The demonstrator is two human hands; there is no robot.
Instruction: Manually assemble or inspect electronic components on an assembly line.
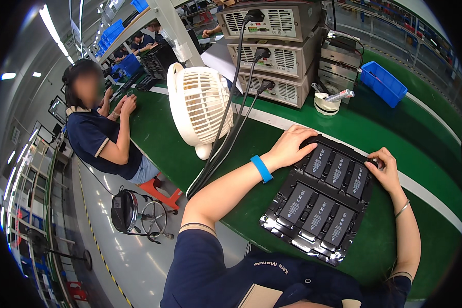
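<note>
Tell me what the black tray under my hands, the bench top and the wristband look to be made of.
Black tray: likely thin moulded plastic, glossy; its rim throws bright wavy glints. Both the left hand and the right hand rest on its far edge.
Bench top: a green mat, probably rubber or vinyl, semi-matt with soft reflections.
Blue wristband: smooth, looks like silicone or plastic.

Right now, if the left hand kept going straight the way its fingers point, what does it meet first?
Likely the right hand: the left hand points across the black tray's far edge toward it. Depth unclear.
</note>
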